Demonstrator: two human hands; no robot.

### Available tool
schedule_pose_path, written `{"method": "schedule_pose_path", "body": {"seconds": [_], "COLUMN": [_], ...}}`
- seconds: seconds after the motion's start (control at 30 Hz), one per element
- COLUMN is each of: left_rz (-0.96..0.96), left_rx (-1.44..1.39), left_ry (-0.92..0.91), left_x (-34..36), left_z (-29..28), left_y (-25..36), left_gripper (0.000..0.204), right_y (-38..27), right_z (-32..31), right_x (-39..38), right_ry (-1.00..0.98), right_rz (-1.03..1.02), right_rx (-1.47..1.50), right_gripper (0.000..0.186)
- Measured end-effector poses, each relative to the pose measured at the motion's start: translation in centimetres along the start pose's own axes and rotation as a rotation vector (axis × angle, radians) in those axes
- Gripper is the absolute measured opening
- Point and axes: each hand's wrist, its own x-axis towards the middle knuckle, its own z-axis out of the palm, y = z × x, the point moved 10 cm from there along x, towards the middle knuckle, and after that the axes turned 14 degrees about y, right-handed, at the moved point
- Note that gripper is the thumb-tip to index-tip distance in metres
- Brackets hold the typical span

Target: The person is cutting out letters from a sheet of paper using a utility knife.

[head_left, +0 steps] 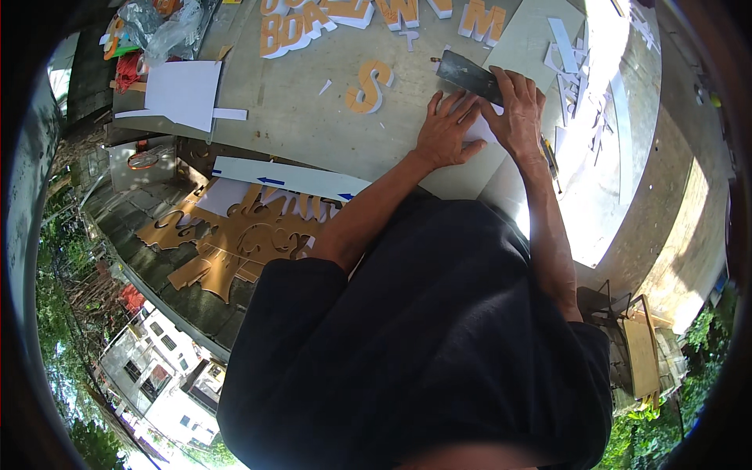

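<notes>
At a worktable point(298, 129) in mixed sun and shade, the head view shows a person in a dark shirt with both forearms reaching up over the near edge, hands close together right of the middle. The right hand point(518, 113) is closed on the near, right-hand end of a dark bar point(464, 74), the fingers over it and the thumb toward its lower side. The bar lies aslant, its long axis running from upper left to lower right, so its free end points away from the right hand and passes beyond the fingertips of the left. The left hand point(449, 129) is spread flat with nothing visible in its grasp, fingers pointing up toward the bar's lower edge; whether they touch it cannot be told. The right hand is plainly the nearer to the bar. Between the two hands shows a white piece point(483, 131), partly covered, its outline unclear. A slim cutter-like tool point(551, 163) lies just beside the right wrist, on its outer side. Left of the bar's free end, well apart, sits a curved orange-and-white cut-out letter point(370, 86); narrow white strips point(564, 45) lie scattered to the right
</notes>
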Motion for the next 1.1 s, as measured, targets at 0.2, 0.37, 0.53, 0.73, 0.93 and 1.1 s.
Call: {"method": "schedule_pose_path", "body": {"seconds": [0.2,0.37,0.53,0.73,0.93,1.1], "left_rz": [-0.025,0.082,-0.226,-0.52,-1.175,-1.131], "left_rx": [-0.024,-0.08,0.162,0.21,-0.9,-1.405], "left_ry": [-0.007,0.161,0.391,0.158,0.299,0.411], "left_x": [0.1,-1.5,-1.0,-2.4,-5.2,-4.0], "left_z": [-0.7,-6.2,-14.4,-14.2,-12.9,-13.6], "left_y": [-0.2,0.9,-6.4,-15.3,-19.5,-18.4], "left_gripper": [0.065,0.048,0.051,0.073,0.067,0.053], "right_y": [-3.2,0.6,3.6,6.1,6.9,6.4], "right_z": [2.7,0.0,-5.2,-6.6,-6.6,-6.8], "right_x": [0.1,-2.6,-7.5,-12.3,-14.1,-13.8], "right_ry": [-0.01,0.052,0.126,0.124,0.14,0.163], "right_rz": [-0.078,0.089,0.19,0.344,0.46,0.441], "right_rx": [0.027,0.154,0.079,0.008,0.055,0.084], "right_gripper": [0.054,0.041,0.036,0.031,0.03,0.029]}}
